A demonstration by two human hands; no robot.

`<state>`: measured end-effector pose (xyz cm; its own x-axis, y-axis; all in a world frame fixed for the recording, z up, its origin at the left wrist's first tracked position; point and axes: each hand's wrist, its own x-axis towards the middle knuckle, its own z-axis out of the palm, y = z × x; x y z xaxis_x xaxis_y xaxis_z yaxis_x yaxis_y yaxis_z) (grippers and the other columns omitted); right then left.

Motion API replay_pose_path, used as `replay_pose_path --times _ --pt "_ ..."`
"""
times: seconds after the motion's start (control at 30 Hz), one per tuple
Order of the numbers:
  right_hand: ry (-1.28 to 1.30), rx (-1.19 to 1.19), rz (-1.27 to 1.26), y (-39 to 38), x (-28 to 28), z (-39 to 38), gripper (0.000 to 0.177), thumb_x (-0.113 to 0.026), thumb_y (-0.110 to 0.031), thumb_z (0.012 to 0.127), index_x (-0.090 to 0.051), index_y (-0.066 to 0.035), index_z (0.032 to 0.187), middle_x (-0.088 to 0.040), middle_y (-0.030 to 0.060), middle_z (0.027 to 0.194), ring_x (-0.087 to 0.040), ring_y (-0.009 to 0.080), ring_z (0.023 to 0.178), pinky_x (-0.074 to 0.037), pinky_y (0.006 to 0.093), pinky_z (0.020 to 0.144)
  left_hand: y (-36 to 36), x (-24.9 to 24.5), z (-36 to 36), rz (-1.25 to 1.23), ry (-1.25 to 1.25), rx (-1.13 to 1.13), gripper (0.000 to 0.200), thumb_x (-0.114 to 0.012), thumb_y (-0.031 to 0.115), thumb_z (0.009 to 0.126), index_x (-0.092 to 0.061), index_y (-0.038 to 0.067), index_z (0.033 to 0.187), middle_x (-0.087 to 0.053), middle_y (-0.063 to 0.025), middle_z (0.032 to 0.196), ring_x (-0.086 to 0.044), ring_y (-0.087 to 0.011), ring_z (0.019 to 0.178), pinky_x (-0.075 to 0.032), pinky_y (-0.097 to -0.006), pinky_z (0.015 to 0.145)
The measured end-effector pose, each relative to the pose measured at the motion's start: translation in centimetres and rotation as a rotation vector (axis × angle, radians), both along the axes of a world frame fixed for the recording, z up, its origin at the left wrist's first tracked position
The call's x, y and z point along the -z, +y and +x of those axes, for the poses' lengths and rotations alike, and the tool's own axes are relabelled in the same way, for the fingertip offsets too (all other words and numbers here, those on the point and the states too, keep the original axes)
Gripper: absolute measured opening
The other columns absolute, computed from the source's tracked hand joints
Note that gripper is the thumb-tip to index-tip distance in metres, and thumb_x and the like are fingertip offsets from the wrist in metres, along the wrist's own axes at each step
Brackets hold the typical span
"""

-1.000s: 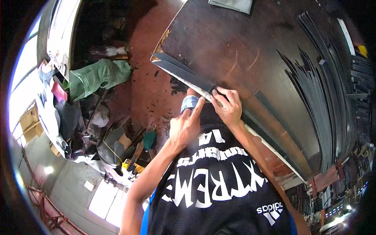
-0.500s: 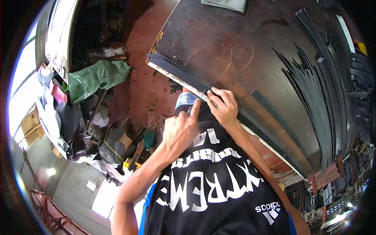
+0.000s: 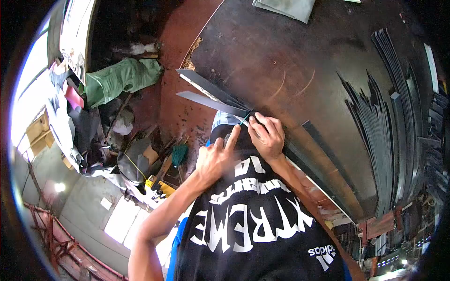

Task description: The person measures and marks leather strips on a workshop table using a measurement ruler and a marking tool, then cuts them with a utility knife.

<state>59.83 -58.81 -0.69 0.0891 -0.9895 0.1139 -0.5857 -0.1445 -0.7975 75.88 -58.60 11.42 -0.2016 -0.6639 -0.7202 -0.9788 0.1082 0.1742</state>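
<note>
A bundle of long dark grey flat strips [image 3: 211, 88] lies over the table's edge, fanned apart at the far end. One strip [image 3: 206, 101] stands away from the others, below them. Around the near end of the bundle runs a thin teal band [image 3: 245, 117], stretched towards me. My left hand [image 3: 217, 156] has its index fingertip at the band, its other fingers curled; the thumb is mostly hidden. Closed on the near end of the strips is my right hand [image 3: 266, 136], thumb and fingers bent beside the band.
On the brown table [image 3: 290, 61] a large pile of dark strips [image 3: 370, 122] lies at the right, with a folded grey sheet [image 3: 286, 8] at the far edge. Two strips [image 3: 328, 159] rest near my right forearm. Left, on the floor, is a green sack [image 3: 124, 82] among scraps.
The strips have spread apart at the far end, one swinging out below the table's edge. The teal band is now seen stretched from them towards my left fingertip. The view has shifted slightly.
</note>
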Motion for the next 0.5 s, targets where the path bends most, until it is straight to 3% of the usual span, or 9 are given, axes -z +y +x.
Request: replay_pose_path --times 0.1,0.17,0.23,0.3,0.5 --pt "0.006 -0.01 -0.003 0.1 0.1 -0.1 0.024 -0.08 -0.011 0.076 -0.075 -0.011 0.099 -0.069 0.001 0.106 -0.062 0.021 0.089 -0.054 0.0307 0.077 2.7 3.0 2.3 -0.211 0.177 0.015 0.091 -0.072 0.024 0.076 -0.031 0.013 0.156 -0.055 -0.0089 0.074 -0.063 -0.0264 0.055 -0.051 -0.041 0.046" --pt "0.006 -0.015 -0.003 0.1 0.1 -0.1 0.025 -0.08 -0.011 0.075 -0.074 -0.011 0.099 -0.069 0.0014 0.106 -0.063 0.0216 0.09 -0.053 0.0312 0.077 3.4 4.2 2.6 -0.337 0.246 -0.045 0.071 -0.063 0.007 0.083 -0.044 0.017 0.15 -0.053 -0.0068 0.071 -0.057 -0.0248 0.049 -0.049 -0.0397 0.044" --pt "-0.003 0.004 -0.011 0.1 -0.1 0.0 0.024 -0.08 -0.01 0.075 -0.074 -0.011 0.098 -0.069 0.0018 0.105 -0.063 0.0221 0.09 -0.054 0.032 0.077 2.3 2.4 1.8 -0.344 0.261 -0.056 0.069 -0.064 0.008 0.083 -0.046 0.017 0.149 -0.055 -0.0086 0.07 -0.058 -0.025 0.049 -0.05 -0.04 0.044" --pt "0.007 0.013 -0.015 0.2 0.2 0.2 0.024 -0.081 -0.009 0.074 -0.075 -0.01 0.098 -0.07 0.0023 0.104 -0.063 0.0227 0.089 -0.054 0.0326 0.077 0.8 -0.2 0.9 -0.214 0.153 -0.07 0.084 -0.068 0.016 0.076 -0.037 0.017 0.154 -0.057 -0.0108 0.074 -0.065 -0.0272 0.054 -0.051 -0.0408 0.045" --pt "-0.016 0.026 -0.043 0.4 0.6 0.3 0.028 -0.081 -0.006 0.072 -0.075 -0.01 0.099 -0.069 0.0028 0.105 -0.063 0.0247 0.091 -0.054 0.0347 0.079 0.7 -1.4 1.9 -0.191 0.155 -0.036 0.076 -0.066 0.014 0.078 -0.042 0.015 0.15 -0.063 -0.0177 0.076 -0.066 -0.0308 0.053 -0.054 -0.0412 0.047"
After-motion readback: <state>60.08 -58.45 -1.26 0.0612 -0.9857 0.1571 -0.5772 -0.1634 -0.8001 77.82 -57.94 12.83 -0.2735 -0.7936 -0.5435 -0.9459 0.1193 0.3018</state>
